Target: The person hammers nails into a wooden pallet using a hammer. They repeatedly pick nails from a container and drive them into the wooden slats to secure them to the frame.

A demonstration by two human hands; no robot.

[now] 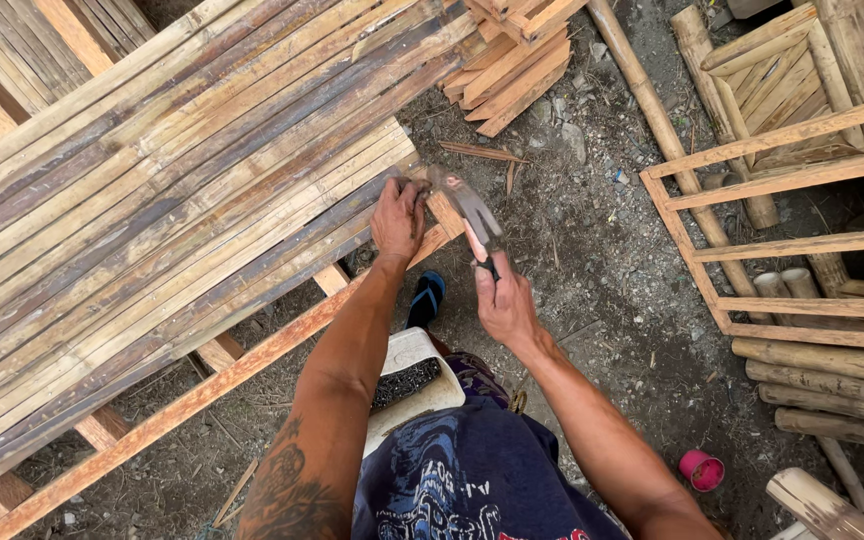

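Hammer (469, 212) is gripped in the right hand (504, 303) low on its handle, so the blurred head gets reach; its long axis runs up and left, head toward the corner of the bamboo slat panel (172, 200). The left hand (398, 217) pinches something small there, probably a nail, steadying it on the wooden rail (252, 365).

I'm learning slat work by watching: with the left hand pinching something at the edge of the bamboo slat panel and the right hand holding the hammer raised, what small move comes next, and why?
Probably a short, light tap. The left hand presses on the corner of the flat bamboo slat panel, fingers pinched as if steadying a nail, though none is clearly visible. The right hand holds the metal-headed hammer raised just beside those fingers, so a gentle stroke seems safest.
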